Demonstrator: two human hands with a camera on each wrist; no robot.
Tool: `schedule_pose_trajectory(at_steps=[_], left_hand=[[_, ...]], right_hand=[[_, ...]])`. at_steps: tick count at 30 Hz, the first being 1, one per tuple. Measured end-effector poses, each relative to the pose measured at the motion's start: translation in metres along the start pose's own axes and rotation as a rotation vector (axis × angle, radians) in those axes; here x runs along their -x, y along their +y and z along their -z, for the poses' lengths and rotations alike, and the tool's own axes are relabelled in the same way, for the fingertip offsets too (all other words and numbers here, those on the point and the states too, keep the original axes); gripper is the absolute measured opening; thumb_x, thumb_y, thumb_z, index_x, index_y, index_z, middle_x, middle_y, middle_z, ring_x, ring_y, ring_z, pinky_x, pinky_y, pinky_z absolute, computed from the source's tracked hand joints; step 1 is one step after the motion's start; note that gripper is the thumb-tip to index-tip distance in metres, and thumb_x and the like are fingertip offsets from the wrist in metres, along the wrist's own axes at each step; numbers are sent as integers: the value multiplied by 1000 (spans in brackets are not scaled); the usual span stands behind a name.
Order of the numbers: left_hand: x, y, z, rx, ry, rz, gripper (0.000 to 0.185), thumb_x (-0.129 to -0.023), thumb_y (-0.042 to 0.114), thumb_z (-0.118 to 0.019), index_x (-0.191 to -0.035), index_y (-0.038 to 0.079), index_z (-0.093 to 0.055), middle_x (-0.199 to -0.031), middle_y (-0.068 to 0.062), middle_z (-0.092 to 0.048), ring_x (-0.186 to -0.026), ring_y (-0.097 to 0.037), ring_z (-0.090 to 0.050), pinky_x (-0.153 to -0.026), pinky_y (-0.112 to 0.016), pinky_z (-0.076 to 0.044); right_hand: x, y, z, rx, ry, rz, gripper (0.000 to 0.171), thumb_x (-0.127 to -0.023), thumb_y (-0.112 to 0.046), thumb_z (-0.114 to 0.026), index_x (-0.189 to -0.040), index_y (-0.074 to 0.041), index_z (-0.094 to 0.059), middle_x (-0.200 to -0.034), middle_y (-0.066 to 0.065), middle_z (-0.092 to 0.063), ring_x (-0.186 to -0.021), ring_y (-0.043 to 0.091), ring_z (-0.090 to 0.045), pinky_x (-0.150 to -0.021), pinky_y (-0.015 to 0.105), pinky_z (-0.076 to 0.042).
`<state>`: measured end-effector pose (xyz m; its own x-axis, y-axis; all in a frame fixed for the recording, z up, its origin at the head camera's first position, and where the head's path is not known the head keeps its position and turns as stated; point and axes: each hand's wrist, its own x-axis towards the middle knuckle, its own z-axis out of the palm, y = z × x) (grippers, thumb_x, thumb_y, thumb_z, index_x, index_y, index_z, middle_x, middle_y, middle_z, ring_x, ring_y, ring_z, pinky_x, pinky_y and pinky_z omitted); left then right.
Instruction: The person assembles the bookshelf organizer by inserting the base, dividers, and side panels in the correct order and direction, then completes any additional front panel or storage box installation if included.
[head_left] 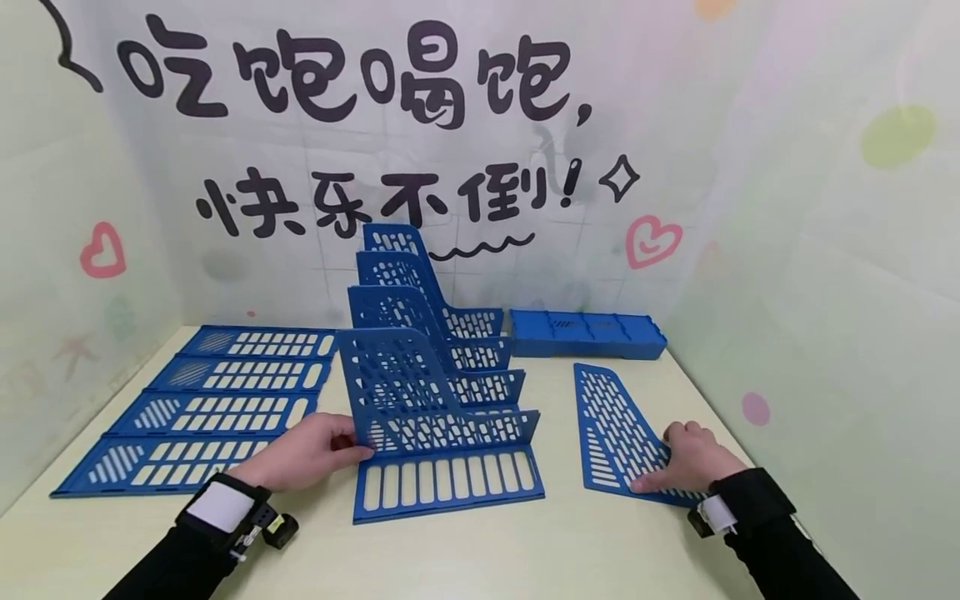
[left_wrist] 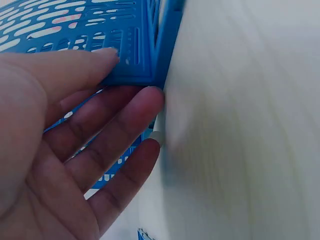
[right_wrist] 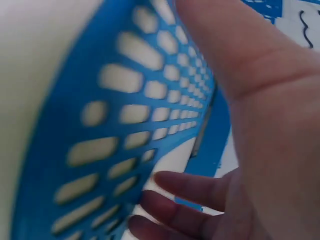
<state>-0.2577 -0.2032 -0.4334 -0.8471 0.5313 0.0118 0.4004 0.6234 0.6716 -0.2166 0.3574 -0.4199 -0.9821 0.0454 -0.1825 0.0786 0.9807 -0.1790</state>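
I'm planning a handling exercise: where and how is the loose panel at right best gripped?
Probably by the panel's slanted edge, from the right, thumb above and fingers below: it is thin, lies low, and that edge faces the right hand.

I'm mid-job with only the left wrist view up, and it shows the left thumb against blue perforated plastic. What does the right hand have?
Observer: In the head view, the right hand grips the near end of a loose perforated panel, to the right of the upright rack.
Operator: How many upright panels does the rack hold?
Observer: Four, standing one behind another.
Operator: And what lies to the left of the rack?
Observer: A row of slotted blue panels, lying flat on the table.
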Motion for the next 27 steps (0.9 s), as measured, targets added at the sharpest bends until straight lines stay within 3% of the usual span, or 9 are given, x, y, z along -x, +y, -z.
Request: schedule_pose_trajectory(at_steps=[4, 7, 12, 16, 22, 24, 27], left_hand=[[2, -4, -4, 7, 8, -4, 10, -104, 24, -76, -102, 14, -80, -92, 5, -77, -78, -7, -63, -69, -24, -55], [2, -5, -5, 14, -3, -4, 9, -104, 22, -76, -105, 14, -80, -95, 6, -77, -82, -7, -64, -71, -24, -57], [1, -6, -4, -31, 2, -35, 11, -101, 17, -79, -111, 14, -80, -101, 7, -77, -87, -4, -64, -75, -23, -57], [-1, -7, -3, -59, 6, -26, 6, -101, 17, -80, -106, 14, -79, -96, 8, -75, -80, -6, -60, -69, -23, -52], [-1, -5, -3, -46, -25, 34, 6, -102, 19, -79, -100, 14, -80, -85, 8, -72, -71, -10, -55, -61, -23, -43], [0, -5, -3, -39, -31, 37, 6, -102, 18, -78, -103, 13, -81, -85, 7, -72, -70, -11, -55, -60, -23, -43], [0, -4, -3, -38, -33, 36, 8, -103, 18, -78, -106, 12, -82, -84, 8, -72, -70, -10, -55, -59, -23, -44]], right_hand=[[-5, 2, -5, 35, 14, -5, 109, -66, -69, -99, -122, 13, -56, -104, 22, -62, -99, 40, -56, -93, 64, -52], [-8, 6, -7, -6, -13, 16, 108, -68, -65, -100, -124, 15, -54, -103, 21, -62, -97, 38, -58, -92, 61, -54], [-5, 12, -1, -234, -55, 74, 93, -81, -50, -97, -134, 12, -53, -109, 18, -69, -96, 28, -67, -89, 52, -60], [5, 5, 9, -368, 36, 182, 69, -92, -39, -90, -139, 0, -57, -114, 10, -77, -99, 21, -71, -91, 47, -62], [17, -15, 10, -377, 141, 368, 50, -96, -30, -86, -134, -7, -63, -106, -5, -79, -90, 7, -66, -80, 25, -55], [18, -20, 8, -364, 147, 396, 53, -96, -29, -86, -139, -7, -63, -106, -7, -80, -87, 5, -65, -78, 23, -55], [18, -26, 4, -341, 156, 408, 49, -96, -27, -87, -134, -7, -65, -103, -8, -80, -84, 4, -63, -76, 23, -54]])
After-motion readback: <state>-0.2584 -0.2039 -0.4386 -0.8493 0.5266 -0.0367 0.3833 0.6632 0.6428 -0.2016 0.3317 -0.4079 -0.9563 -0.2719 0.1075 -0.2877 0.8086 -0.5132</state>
